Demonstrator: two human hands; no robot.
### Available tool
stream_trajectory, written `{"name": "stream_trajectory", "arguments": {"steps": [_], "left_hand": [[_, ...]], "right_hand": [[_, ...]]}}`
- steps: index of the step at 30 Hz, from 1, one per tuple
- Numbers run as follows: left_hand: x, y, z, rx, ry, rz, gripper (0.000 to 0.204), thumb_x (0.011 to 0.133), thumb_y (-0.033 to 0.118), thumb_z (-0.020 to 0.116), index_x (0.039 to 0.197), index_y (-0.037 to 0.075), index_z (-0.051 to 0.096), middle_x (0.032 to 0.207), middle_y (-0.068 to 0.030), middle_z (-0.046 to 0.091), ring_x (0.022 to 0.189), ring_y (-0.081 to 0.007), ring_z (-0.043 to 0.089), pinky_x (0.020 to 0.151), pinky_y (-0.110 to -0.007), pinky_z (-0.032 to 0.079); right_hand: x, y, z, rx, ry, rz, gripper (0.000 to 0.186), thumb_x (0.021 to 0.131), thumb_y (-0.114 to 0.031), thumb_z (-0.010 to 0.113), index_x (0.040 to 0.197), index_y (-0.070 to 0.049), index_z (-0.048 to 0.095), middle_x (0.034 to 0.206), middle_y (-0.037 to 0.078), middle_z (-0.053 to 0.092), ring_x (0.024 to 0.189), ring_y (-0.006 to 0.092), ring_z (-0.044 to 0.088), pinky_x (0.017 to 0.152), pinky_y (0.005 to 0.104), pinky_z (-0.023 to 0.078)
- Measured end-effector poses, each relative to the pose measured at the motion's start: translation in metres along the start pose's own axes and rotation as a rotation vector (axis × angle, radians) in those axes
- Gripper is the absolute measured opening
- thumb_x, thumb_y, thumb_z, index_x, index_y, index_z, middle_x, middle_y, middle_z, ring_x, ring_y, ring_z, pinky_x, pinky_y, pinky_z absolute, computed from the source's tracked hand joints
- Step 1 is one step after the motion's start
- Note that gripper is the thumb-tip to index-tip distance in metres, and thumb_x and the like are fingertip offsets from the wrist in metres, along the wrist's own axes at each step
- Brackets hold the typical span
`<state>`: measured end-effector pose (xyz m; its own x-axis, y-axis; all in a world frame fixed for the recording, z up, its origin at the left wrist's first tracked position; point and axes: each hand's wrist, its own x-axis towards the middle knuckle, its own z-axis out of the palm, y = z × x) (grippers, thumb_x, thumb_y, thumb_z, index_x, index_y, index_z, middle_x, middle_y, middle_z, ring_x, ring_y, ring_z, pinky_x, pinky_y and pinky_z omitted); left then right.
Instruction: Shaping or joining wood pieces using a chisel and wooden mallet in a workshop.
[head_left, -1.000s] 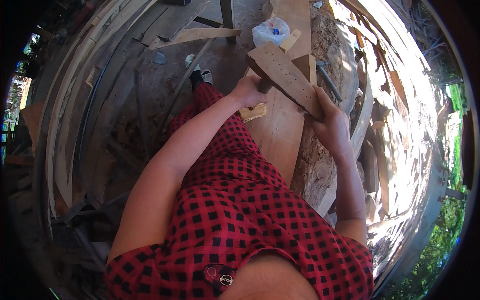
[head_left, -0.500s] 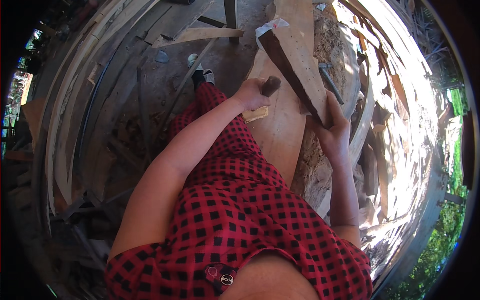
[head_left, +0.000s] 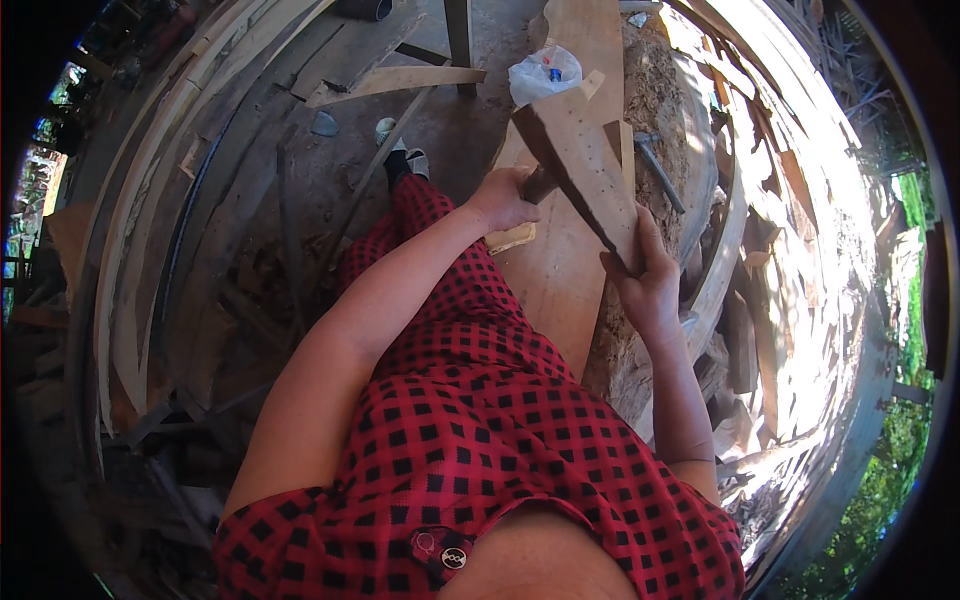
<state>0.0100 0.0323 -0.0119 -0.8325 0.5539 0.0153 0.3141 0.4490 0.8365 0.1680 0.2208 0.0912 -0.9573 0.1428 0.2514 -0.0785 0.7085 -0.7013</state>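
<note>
My right hand (head_left: 645, 272) grips the narrow near end of a tapered wooden board (head_left: 590, 165), wide at its far end, with a dark long edge and small specks on its face. The board is tilted above a broad plank (head_left: 555, 290). My left hand (head_left: 503, 200) is closed around a dark, rounded wooden handle (head_left: 538, 184), whose upper end is partly covered by the board. Whether board and handle touch, I cannot tell. Just under the left hand, a yellowish block (head_left: 512, 238) lies at the plank's left edge; what the handle belongs to is hidden.
Beyond the board lies a white plastic bag (head_left: 545, 75) on the plank. A rough log (head_left: 655, 100) runs along the right side, with a dark metal bar (head_left: 660, 172) on it. Long timber strips (head_left: 150, 200) stack at left; sunlit scraps (head_left: 790, 300) pile up at right.
The tapered board has swung left and nearer me, so it now overlaps the dark handle. More of the plastic bag and a light wood piece behind the board show. The left hand stays nearly still.
</note>
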Motion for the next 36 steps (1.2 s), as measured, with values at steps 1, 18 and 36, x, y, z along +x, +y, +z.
{"name": "stream_trajectory", "arguments": {"steps": [1,18,36], "left_hand": [[-0.001,0.000,0.000,-0.052,-0.047,-0.111,0.034,0.059,0.021,0.076,0.084,0.003,0.063,0.083,-0.0137,0.066,0.081,-0.0267,0.064,0.077,-0.035,0.050],[-0.009,-0.009,-0.012,0.030,0.083,0.016,0.034,0.065,0.014,0.075,0.094,0.005,0.060,0.084,-0.0088,0.066,0.081,-0.0214,0.065,0.078,-0.033,0.051],[-0.063,-0.010,0.024,0.048,0.095,0.336,0.021,0.067,0.016,0.068,0.084,0.008,0.059,0.087,-0.0117,0.057,0.086,-0.0341,0.060,0.077,-0.044,0.047]], "right_hand": [[-0.003,0.005,-0.001,-0.005,0.004,0.006,0.069,0.074,-0.008,0.073,0.136,-0.007,0.044,0.104,0.022,0.064,0.094,0.0355,0.065,0.078,0.0380,0.051],[-0.007,0.048,0.060,0.484,-0.032,0.481,0.054,0.077,-0.008,0.072,0.125,0.003,0.049,0.086,0.007,0.062,0.066,0.0109,0.058,0.056,0.0252,0.046],[0.002,-0.024,0.056,0.345,-0.508,0.128,0.093,0.060,-0.022,0.084,0.139,-0.006,0.039,0.135,0.019,0.044,0.106,0.0355,0.059,0.089,0.0395,0.049]]}}
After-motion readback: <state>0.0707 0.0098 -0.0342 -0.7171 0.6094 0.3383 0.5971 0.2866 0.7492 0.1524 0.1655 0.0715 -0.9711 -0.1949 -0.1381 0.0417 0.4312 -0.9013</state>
